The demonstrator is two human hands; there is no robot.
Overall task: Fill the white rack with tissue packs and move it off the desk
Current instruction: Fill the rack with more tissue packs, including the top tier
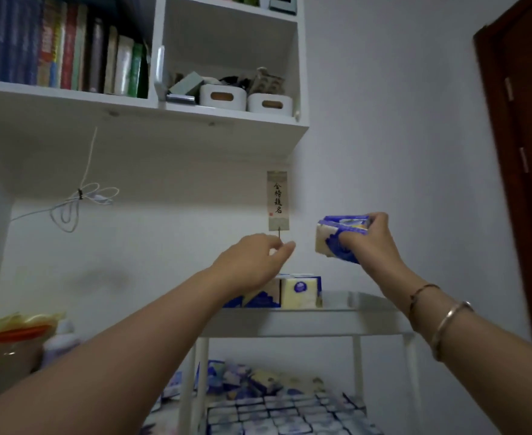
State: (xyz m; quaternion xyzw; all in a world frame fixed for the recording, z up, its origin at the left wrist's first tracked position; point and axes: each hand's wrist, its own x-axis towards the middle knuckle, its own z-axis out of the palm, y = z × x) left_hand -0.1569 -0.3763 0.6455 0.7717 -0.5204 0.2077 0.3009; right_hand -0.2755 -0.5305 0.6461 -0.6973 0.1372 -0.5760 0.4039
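ahead, a white rack [305, 321] fills the 6 o'clock area, tissue packs [289, 291] lined on its top shelf and more below. at 3 o'clock the right hand [373, 240] curls its fingers round a blue tissue pack [337, 237]. the left hand [252, 262], centre, hovers above the shelf with fingers loosely bent, holding nothing.

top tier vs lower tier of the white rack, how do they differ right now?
The top tier holds only a few tissue packs standing at its back left; the lower tier is covered edge to edge with packs laid flat in rows. The top tier's right side is bare; the lower tier shows no bare surface. Both belong to the same rack and hold blue-and-white packs.
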